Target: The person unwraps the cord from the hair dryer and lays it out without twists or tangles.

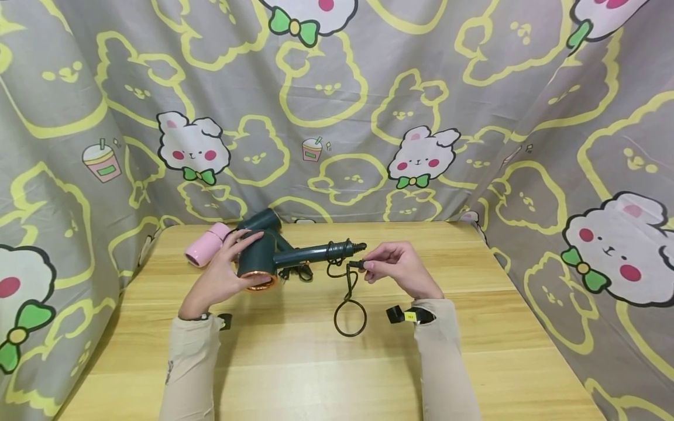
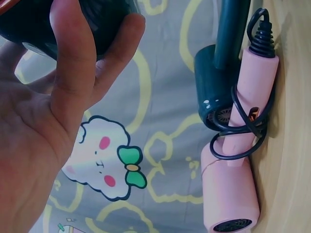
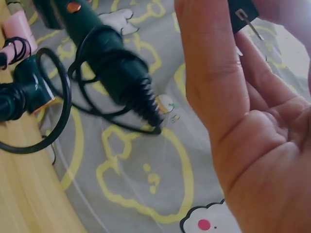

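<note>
My left hand (image 1: 218,278) is bent round the fat head of a dark green hair dryer (image 1: 302,255), holding it up over the surface (image 1: 295,362). My right hand (image 1: 400,269) pinches the black plug (image 1: 356,264), near the end of the dryer's handle. The cord (image 1: 350,284) goes round that handle a few times, and a loop hangs down below.

The hanging loop could catch on my fingers or make a knot if I twist the plug. If I pull hard, the wraps could slide off the handle, or the cord could bend badly where it meets the dryer. The head looks smooth and round, so it could slip if I hold it too loosely, and then bump the other green hair dryer (image 1: 265,220) or the pink hair dryer (image 1: 205,248) close behind.

My left hand and the held dryer cover bits of those 2. In my left wrist view, the held dryer is cut off at the top. In my right wrist view, the plug is cut off too, and its metal prongs are hard to make out. I can't tell how tight the wraps are.
</note>
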### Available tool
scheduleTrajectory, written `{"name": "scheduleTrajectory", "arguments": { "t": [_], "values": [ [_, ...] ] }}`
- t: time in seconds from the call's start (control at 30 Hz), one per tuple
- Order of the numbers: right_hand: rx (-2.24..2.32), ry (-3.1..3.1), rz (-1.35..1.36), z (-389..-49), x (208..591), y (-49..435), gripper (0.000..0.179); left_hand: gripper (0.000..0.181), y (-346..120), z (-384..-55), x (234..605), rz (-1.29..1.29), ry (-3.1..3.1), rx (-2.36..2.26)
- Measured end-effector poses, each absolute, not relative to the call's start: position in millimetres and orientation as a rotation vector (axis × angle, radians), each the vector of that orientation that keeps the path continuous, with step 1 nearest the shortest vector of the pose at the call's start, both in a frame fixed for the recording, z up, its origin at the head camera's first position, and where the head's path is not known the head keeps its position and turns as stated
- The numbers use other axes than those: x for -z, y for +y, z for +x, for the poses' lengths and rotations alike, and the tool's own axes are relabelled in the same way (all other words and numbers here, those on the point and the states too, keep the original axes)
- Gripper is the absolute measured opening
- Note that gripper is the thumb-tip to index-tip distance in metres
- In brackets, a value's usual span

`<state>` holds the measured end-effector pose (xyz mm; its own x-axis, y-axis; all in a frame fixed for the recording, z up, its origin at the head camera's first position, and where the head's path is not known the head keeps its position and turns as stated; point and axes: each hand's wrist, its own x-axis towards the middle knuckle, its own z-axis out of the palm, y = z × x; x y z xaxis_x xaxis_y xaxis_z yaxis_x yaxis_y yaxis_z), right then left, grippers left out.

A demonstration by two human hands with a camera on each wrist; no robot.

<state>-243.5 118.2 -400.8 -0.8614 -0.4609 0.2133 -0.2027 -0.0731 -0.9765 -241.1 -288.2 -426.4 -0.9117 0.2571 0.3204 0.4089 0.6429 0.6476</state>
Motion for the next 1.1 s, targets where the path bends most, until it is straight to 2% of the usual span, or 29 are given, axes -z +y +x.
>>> {"name": "scheduleTrajectory", "arguments": {
  "t": [0.5, 0.9, 1.1],
  "values": [
    [1.917, 1.957, -0.519, -267, 435, 113, 0.009, 0.095, -291, -237, 421, -0.548, -2.642, 1.178],
    [2.002, 1.915, -0.421, -275, 448, 106, 0.026, 0.095, -288, -235, 417, -0.575, -2.656, 1.181],
    [2.056, 1.928, -0.355, -277, 450, 106, 0.016, 0.094, -286, -235, 417, -0.604, -2.661, 1.177]
  ]
}}
